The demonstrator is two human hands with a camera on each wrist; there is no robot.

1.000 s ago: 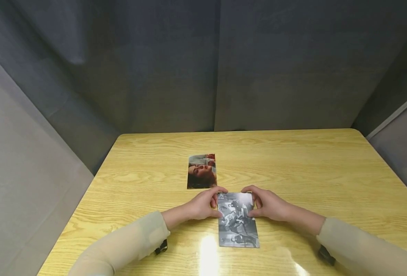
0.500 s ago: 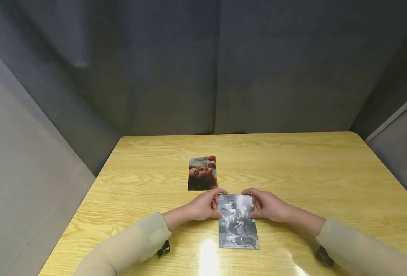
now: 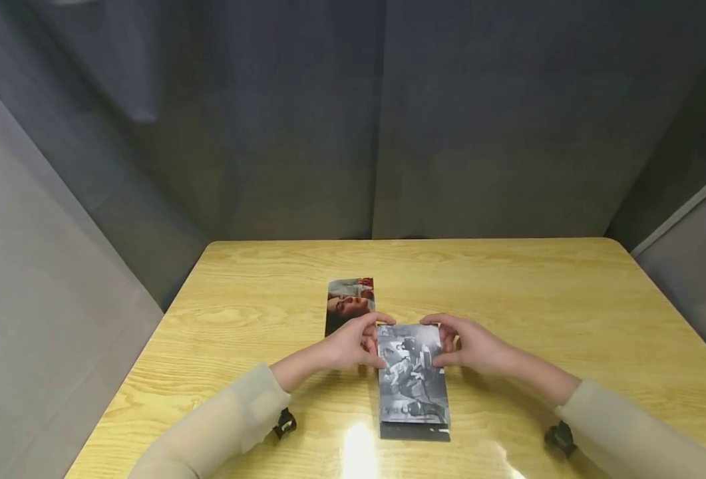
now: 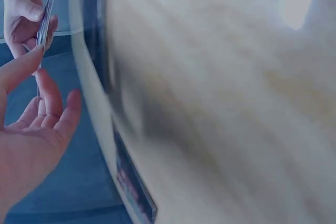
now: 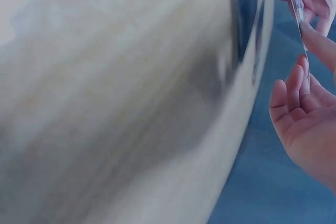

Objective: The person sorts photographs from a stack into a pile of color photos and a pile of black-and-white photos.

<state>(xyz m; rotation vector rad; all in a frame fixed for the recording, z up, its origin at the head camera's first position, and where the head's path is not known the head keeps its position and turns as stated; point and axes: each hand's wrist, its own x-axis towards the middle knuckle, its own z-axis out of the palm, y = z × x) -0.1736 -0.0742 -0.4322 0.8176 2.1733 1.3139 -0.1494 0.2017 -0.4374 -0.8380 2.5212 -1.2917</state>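
Note:
A black-and-white photo print (image 3: 411,379) is held between both hands, seen nearly edge-on in the left wrist view, raised off the table. At its left edge, the thumb of my left hand (image 3: 349,342) lies on the face while the index finger reaches the far corner. My right hand (image 3: 478,346) pinches the right edge the same way. Below the print, a second dark-bordered print (image 3: 414,433) lies on the table, its near strip showing and the rest covered. A colour photo print (image 3: 348,305) of a face lies farther back, partly hidden by the left hand.
The wood-grain table (image 3: 544,293) reaches back to a dark grey curtain (image 3: 293,133). A pale panel (image 3: 41,279) stands along the left side. Glare (image 3: 358,452) shines on the tabletop near the front. Black wrist devices (image 3: 285,423) hang under the sleeves.
Both hands have lifted the black-and-white print up from the one beneath, whose near edge now shows. The left hand now overlaps the lower part of the colour print. The head view has tilted slightly.

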